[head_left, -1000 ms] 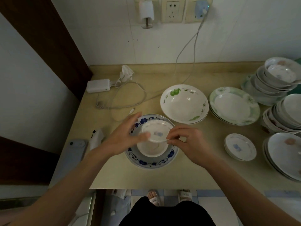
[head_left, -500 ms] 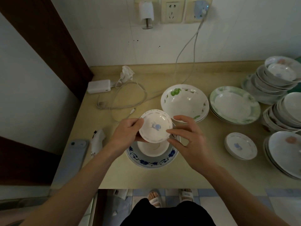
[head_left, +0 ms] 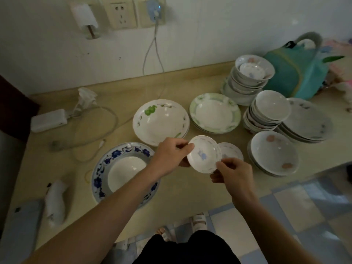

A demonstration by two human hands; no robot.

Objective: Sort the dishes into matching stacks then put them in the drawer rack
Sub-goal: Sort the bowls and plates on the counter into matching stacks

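Above the front edge of the bench (head_left: 181, 187), a small saucer (head_left: 203, 156) with a blue motif is held tilted between both hands. Left hand (head_left: 171, 156): fingers curled round the saucer's left rim, thumb on top. Right hand (head_left: 231, 173): fingertips pinching the lower right rim. The saucer hangs just over a matching saucer stack (head_left: 231, 152) resting on the bench, partly hiding it.

Judged step: adding this saucer to its matching stack; sorting appears well advanced, racking not begun, and no drawer rack is visible.

Risks: the grip is on the rim only and the piece is tilted, so a slip would drop it onto the stack below and chip both. A misaligned release so near the front edge could slide the saucer off the bench to the tiled floor. The right forearm passes close to the pink-spotted bowl stack (head_left: 274, 153), which sits at the front right edge and could be nudged.

Containers: blue-rimmed plate (head_left: 122, 151) at front left holds a plain white bowl (head_left: 126, 173). Green-leaf bowl (head_left: 161, 121) and green-rimmed plate stack (head_left: 215, 113) hold nothing. Tall bowl stack (head_left: 249, 79) at the back right carries a small saucer in its top bowl. A teal bag (head_left: 293, 73) stands behind it, contents not visible.
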